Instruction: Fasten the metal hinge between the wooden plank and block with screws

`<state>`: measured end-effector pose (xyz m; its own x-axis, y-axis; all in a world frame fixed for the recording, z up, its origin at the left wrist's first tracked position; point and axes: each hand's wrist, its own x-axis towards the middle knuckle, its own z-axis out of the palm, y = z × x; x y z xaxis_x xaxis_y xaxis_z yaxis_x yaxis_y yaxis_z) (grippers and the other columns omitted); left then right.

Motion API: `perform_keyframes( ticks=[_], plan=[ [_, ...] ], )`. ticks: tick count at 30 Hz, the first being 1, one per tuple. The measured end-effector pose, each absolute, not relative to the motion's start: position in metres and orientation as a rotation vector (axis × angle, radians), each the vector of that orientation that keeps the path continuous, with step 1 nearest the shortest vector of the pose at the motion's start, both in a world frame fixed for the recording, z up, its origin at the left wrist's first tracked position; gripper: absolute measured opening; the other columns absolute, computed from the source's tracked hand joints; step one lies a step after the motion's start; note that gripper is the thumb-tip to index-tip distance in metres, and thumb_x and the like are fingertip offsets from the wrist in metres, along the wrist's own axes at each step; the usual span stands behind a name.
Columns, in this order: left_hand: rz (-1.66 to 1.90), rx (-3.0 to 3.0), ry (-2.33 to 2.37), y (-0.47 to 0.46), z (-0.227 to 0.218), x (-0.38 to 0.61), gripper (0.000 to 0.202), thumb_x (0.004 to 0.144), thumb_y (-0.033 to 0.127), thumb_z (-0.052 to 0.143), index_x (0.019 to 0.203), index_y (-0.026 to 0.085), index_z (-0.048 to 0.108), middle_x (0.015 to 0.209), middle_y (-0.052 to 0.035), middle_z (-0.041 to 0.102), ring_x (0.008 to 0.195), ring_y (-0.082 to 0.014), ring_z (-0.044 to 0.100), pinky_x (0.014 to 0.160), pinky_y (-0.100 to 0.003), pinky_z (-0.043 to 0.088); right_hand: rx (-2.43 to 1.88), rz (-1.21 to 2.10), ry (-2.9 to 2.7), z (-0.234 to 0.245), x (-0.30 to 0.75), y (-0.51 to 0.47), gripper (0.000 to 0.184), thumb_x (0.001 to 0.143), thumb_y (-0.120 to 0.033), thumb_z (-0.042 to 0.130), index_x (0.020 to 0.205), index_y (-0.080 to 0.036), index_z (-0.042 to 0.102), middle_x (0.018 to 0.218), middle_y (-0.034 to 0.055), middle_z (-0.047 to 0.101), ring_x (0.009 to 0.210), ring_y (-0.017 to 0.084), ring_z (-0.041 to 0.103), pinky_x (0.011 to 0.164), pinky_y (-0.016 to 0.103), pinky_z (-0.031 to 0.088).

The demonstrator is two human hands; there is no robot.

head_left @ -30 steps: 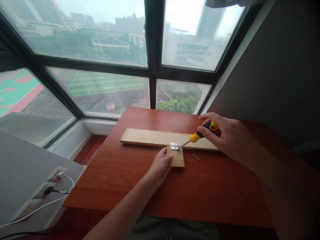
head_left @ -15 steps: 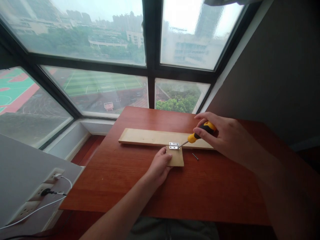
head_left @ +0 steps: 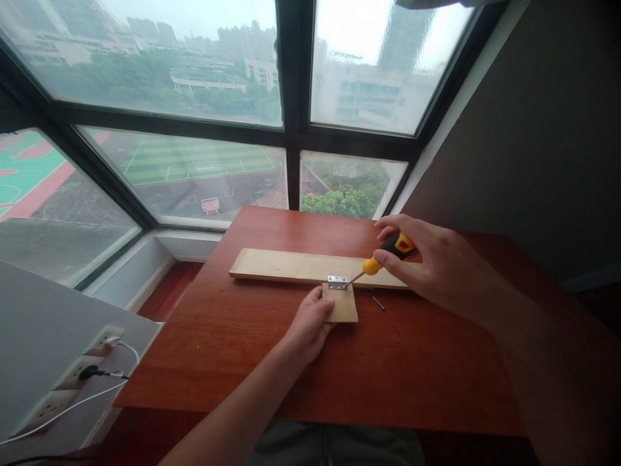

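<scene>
One screwdriver (head_left: 371, 266), pinched by the fingers of your right hand (head_left: 436, 260), slants to the butt hinge (head_left: 337, 283). Your left hand (head_left: 308, 318) pinches the small board (head_left: 344, 312).

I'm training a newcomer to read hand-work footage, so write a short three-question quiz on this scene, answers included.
1. What is the right hand holding?

2. True or false: the loose metal fastener rests on top of the long board.

3. Fill in the blank: the left hand grips the small board, and at that board's far edge is a silver metal ____.

Key:
1. A yellow-and-black screwdriver.
2. False; it lies on the table.
3. hinge
</scene>
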<state>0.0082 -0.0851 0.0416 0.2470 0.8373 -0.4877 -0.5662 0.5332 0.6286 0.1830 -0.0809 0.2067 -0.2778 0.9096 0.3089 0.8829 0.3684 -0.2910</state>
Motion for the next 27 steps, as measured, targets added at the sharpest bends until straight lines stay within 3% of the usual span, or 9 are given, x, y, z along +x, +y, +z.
perform_keyframes(
  ticks=[4, 9, 11, 15, 19, 23, 27],
  plan=[
    [0.985, 0.365, 0.893, -0.085, 0.041, 0.008, 0.033, 0.079, 0.000, 0.053, 0.107, 0.013, 0.061, 0.105, -0.0117, 0.069, 0.079, -0.0152, 0.065, 0.070, -0.025, 0.056, -1.589, 0.067, -2.190, 0.209, 0.180, -0.080, 0.025, 0.090, -0.033, 0.055, 0.113, -0.025, 0.062, 0.098, 0.0006, 0.073, 0.080, 0.018, 0.068, 0.069, 0.030, 0.050],
    [0.995, 0.365, 0.879, -0.086, 0.041, 0.007, 0.034, 0.078, 0.000, 0.055, 0.108, 0.014, 0.062, 0.104, -0.0113, 0.070, 0.079, -0.0155, 0.066, 0.070, -0.025, 0.055, -1.485, 0.142, -2.229, 0.209, 0.184, -0.082, 0.040, 0.079, -0.017, 0.058, 0.118, -0.025, 0.057, 0.115, 0.0009, 0.069, 0.099, 0.018, 0.067, 0.082, 0.028, 0.051],
    [0.997, 0.371, 0.876, -0.086, 0.041, 0.007, 0.034, 0.078, 0.000, 0.055, 0.108, 0.014, 0.062, 0.104, -0.0113, 0.070, 0.079, -0.0155, 0.066, 0.069, -0.025, 0.055, -1.488, 0.129, -2.236, 0.209, 0.185, -0.083, 0.034, 0.082, -0.022, 0.059, 0.115, -0.025, 0.058, 0.115, 0.0016, 0.069, 0.099, 0.019, 0.067, 0.082, 0.029, 0.051],
    [0.992, 0.376, 0.886, -0.086, 0.041, 0.007, 0.034, 0.078, 0.000, 0.055, 0.108, 0.013, 0.061, 0.103, -0.0112, 0.070, 0.077, -0.0146, 0.065, 0.068, -0.024, 0.055, -1.619, 0.017, -2.196, 0.208, 0.185, -0.079, 0.024, 0.089, -0.039, 0.056, 0.107, -0.026, 0.062, 0.097, 0.0012, 0.073, 0.081, 0.020, 0.068, 0.066, 0.031, 0.049],
    [0.988, 0.381, 0.892, -0.085, 0.042, 0.007, 0.033, 0.078, 0.000, 0.054, 0.107, 0.014, 0.062, 0.101, -0.0100, 0.070, 0.077, -0.0142, 0.065, 0.068, -0.024, 0.055, -1.658, 0.047, -2.153, 0.208, 0.186, -0.077, 0.019, 0.085, -0.031, 0.059, 0.104, -0.026, 0.063, 0.094, -0.0004, 0.073, 0.078, 0.018, 0.068, 0.066, 0.030, 0.049],
    [0.987, 0.373, 0.893, -0.085, 0.042, 0.007, 0.033, 0.078, 0.000, 0.054, 0.106, 0.014, 0.062, 0.100, -0.0101, 0.070, 0.077, -0.0142, 0.065, 0.069, -0.024, 0.054, -1.579, 0.172, -2.161, 0.208, 0.189, -0.080, 0.034, 0.079, -0.022, 0.061, 0.113, -0.026, 0.058, 0.109, -0.0003, 0.070, 0.087, 0.016, 0.066, 0.073, 0.028, 0.052],
    [0.991, 0.365, 0.891, -0.085, 0.039, 0.007, 0.034, 0.076, 0.000, 0.055, 0.106, 0.014, 0.063, 0.100, -0.0105, 0.070, 0.076, -0.0146, 0.066, 0.068, -0.024, 0.054, -1.541, 0.172, -2.185, 0.208, 0.191, -0.079, 0.029, 0.083, -0.031, 0.062, 0.112, -0.026, 0.059, 0.111, 0.0010, 0.070, 0.090, 0.018, 0.066, 0.075, 0.030, 0.053]
  ],
)
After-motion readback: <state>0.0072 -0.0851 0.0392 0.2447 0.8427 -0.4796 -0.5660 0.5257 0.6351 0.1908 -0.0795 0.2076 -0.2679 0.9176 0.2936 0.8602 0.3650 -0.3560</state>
